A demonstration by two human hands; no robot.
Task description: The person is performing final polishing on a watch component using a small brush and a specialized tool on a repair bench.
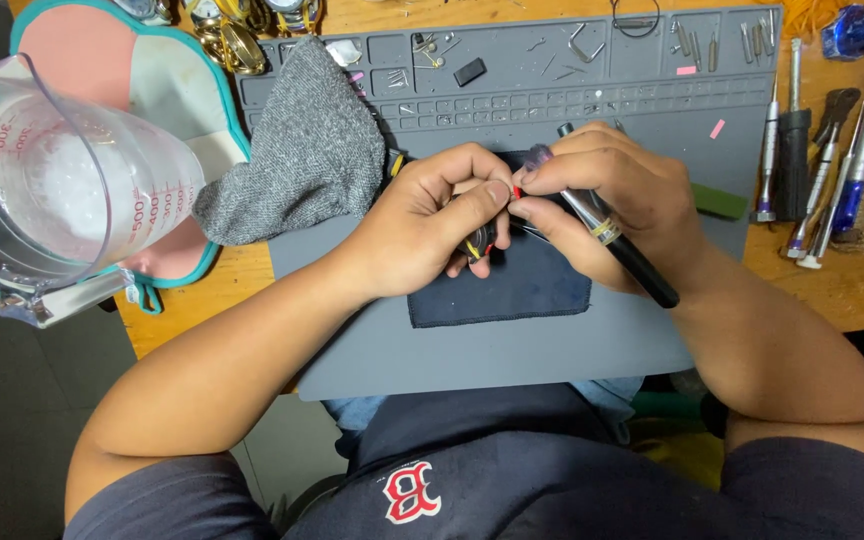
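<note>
Work in progress over the dark cloth [512,290]: left hand [432,225] pinches a small black, red and yellow part [482,243] above it, right hand [617,195] grips a black tool [620,250] at the part; nothing yet set down.

Matt rubber mat [512,350], knit cloth [302,150].

Left hand [432,220] curled, fingers pinched; right hand [612,195] meets it — forearms angled inward
</note>
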